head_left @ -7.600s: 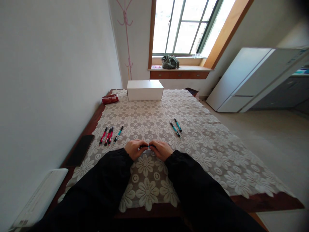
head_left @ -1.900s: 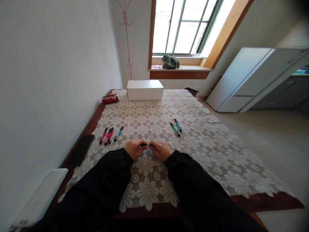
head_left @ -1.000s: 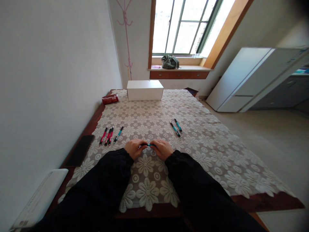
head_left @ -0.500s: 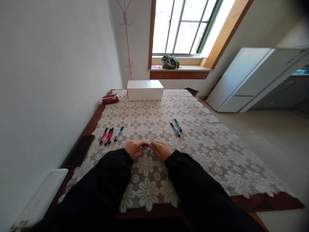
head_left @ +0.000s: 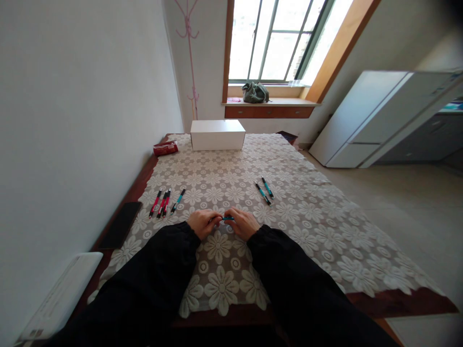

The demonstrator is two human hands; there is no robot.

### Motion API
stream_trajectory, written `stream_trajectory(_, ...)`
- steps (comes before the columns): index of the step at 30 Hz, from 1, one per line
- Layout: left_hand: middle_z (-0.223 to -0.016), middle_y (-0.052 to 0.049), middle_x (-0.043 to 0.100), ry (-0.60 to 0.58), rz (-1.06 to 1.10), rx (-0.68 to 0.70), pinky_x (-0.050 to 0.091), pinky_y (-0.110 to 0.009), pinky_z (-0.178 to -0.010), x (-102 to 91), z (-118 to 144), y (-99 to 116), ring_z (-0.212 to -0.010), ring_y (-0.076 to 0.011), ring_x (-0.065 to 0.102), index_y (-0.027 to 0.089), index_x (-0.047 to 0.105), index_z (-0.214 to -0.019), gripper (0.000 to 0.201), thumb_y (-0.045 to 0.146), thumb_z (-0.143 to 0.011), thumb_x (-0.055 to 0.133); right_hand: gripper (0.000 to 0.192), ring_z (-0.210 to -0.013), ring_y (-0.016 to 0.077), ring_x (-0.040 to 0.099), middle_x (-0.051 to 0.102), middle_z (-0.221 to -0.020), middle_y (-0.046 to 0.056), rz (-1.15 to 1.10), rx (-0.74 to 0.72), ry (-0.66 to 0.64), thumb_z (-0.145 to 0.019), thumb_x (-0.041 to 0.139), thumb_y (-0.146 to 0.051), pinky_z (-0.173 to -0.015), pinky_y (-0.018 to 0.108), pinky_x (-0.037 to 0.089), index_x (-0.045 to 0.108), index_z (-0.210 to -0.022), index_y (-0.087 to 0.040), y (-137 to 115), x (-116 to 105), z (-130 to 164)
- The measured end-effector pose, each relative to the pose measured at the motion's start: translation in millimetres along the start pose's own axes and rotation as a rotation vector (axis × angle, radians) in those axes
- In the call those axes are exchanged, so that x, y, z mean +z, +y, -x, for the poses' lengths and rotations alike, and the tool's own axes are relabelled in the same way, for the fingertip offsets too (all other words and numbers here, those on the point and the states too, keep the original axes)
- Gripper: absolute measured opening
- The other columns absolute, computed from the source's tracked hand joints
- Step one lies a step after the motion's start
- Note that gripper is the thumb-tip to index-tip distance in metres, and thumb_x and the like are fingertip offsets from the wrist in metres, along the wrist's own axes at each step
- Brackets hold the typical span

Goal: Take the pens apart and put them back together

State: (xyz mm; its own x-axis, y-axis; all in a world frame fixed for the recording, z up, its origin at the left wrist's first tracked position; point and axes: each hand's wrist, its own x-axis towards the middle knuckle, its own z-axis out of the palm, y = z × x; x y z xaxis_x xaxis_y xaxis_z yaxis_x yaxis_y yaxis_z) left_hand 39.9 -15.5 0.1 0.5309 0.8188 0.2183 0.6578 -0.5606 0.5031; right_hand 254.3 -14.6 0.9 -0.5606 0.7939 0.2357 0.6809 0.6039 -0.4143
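Both of my hands meet over the near part of the lace tablecloth, closed on one teal and black pen [head_left: 227,218] lying crosswise between them. My left hand [head_left: 204,223] pinches its dark left end. On the teal part to the right are the fingers of my right hand [head_left: 242,223]. Much of the pen is hidden by fingers. Left of my hands lie a teal pen [head_left: 178,200] and several red pens [head_left: 164,203], side by side. Two more teal pens [head_left: 263,193] rest to the right, beyond my right hand.
A white box [head_left: 217,136] stands at the table's far end, with a red packet [head_left: 165,148] beside it. Along the left edge are a black phone-like slab [head_left: 120,225] and a white power strip-like object [head_left: 61,299]. The lace tablecloth [head_left: 304,231] covers most of the table.
The fingers of both hands have shifted on the pen. More of its teal part shows by my right hand, and less of its black part by my left. The other pens stay put.
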Motion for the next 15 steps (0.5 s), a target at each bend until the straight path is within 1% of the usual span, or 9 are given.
stream_trajectory(4, -0.086, -0.002, 0.071, 0.028, -0.024, -0.010, 0.048, -0.027, -0.078, -0.3, 0.0, 0.7, -0.085, -0.0172, 0.065, 0.025, 0.069, -0.105, 0.027, 0.040, -0.094, 0.049, 0.010, -0.085, 0.0157, 0.061, 0.064, -0.099, 0.003, 0.006, -0.011, 0.016, -0.092, 0.057, -0.023, -0.070, 0.024, 0.041, 0.056, -0.101, -0.022, 2.1, 0.9, -0.1)
stream_trajectory(7, -0.083, -0.002, 0.070, 0.069, -0.051, -0.040, 0.048, -0.026, -0.074, 0.3, 0.1, 1.0, -0.079, -0.0167, 0.065, 0.026, 0.068, -0.108, 0.029, 0.045, -0.090, 0.056, 0.009, -0.085, 0.0157, 0.061, 0.064, -0.099, 0.003, 0.014, 0.010, 0.027, -0.092, 0.056, -0.025, -0.071, 0.025, 0.041, 0.057, -0.101, -0.023, 4.2, 1.9, 0.3)
stream_trajectory(9, -0.082, -0.001, 0.069, 0.083, -0.052, -0.059, 0.047, -0.026, -0.073, 0.9, 0.0, 1.0, -0.077, -0.0162, 0.064, 0.025, 0.067, -0.106, 0.027, 0.045, -0.089, 0.058, 0.011, -0.085, 0.0158, 0.061, 0.065, -0.100, 0.003, 0.024, 0.033, 0.015, -0.093, 0.055, -0.026, -0.071, 0.025, 0.041, 0.057, -0.103, -0.023, 4.3, 2.3, 0.7)
stream_trajectory(12, -0.085, -0.001, 0.071, 0.072, -0.037, -0.070, 0.047, -0.025, -0.071, 1.2, -0.3, 1.1, -0.077, -0.0159, 0.065, 0.024, 0.066, -0.102, 0.023, 0.042, -0.091, 0.056, 0.015, -0.089, 0.0165, 0.062, 0.066, -0.102, 0.004, 0.051, 0.029, -0.024, -0.097, 0.050, -0.030, -0.073, 0.025, 0.042, 0.058, -0.107, -0.023, 2.9, 2.6, 0.7)
stream_trajectory(15, -0.084, -0.001, 0.072, 0.050, -0.008, -0.060, 0.047, -0.025, -0.071, 0.0, -0.5, 1.9, -0.077, -0.0158, 0.065, 0.024, 0.066, -0.099, 0.021, 0.040, -0.093, 0.053, 0.020, -0.092, 0.0173, 0.062, 0.066, -0.098, 0.004, 0.079, -0.007, -0.044, -0.100, 0.043, -0.031, -0.077, 0.026, 0.043, 0.060, -0.105, -0.023, 2.1, 3.1, -0.2)
